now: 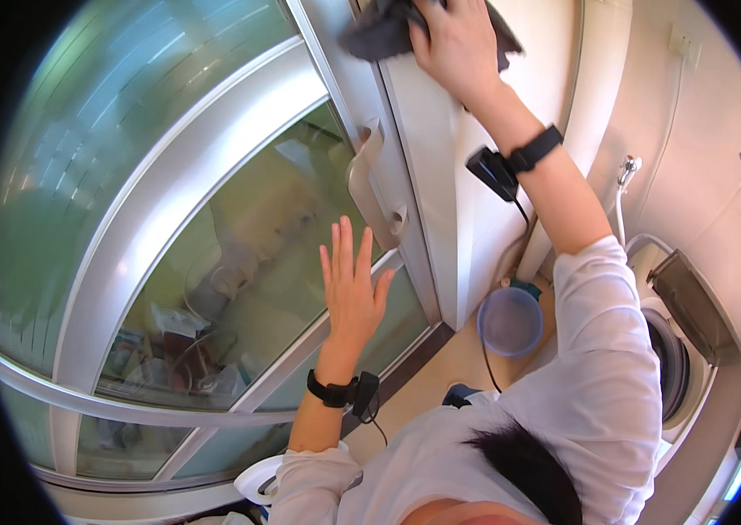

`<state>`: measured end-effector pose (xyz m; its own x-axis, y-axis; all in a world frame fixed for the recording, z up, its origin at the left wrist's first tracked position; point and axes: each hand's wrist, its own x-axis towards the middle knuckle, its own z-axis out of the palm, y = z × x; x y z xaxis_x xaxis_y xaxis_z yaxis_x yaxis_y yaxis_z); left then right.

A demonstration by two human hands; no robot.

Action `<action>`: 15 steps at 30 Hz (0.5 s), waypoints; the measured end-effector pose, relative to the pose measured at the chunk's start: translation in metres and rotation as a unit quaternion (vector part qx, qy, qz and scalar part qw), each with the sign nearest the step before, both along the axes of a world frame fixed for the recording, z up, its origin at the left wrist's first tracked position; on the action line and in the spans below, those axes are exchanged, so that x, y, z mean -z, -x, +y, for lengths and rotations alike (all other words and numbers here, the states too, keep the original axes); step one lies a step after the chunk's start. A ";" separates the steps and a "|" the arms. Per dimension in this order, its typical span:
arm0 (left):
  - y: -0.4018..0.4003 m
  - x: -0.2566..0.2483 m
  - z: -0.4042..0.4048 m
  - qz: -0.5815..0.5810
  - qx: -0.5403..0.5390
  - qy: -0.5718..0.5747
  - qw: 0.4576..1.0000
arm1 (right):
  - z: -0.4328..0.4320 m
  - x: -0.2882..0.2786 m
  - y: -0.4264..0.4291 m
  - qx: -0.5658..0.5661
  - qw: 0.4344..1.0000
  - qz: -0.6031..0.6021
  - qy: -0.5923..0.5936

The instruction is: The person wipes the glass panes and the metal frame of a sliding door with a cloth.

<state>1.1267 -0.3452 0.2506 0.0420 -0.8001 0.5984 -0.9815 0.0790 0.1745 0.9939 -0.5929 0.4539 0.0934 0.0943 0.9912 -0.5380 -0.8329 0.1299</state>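
My right hand (459,56) is raised at the top of the head view, shut on a dark grey cloth (383,33), which lies over the upper door frame and the white panel beside it. My left hand (352,285) is spread with nothing in it, in front of the glass door (258,230). It is beside the curved metal door handle (367,187); whether it touches the glass I cannot tell. Each wrist wears a black strap with a small black device and a cable.
A translucent blue bucket (510,321) stands on the floor near the wall. At the right is a top-loading washing machine (672,367) with its lid (695,308) raised. A tap (629,167) with a white hose and a wall socket (684,46) are on the wall.
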 end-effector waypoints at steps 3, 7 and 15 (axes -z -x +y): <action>0.005 0.006 -0.002 0.014 0.003 0.011 1.000 | 0.000 0.007 -0.004 -0.014 0.999 -0.025 0.019; 0.006 0.022 0.006 0.072 -0.003 0.007 0.997 | -0.005 0.074 -0.008 -0.013 0.999 -0.043 -0.024; 0.005 0.036 0.018 0.094 -0.022 -0.011 0.995 | 0.008 0.280 -0.002 -0.007 0.984 0.027 -0.176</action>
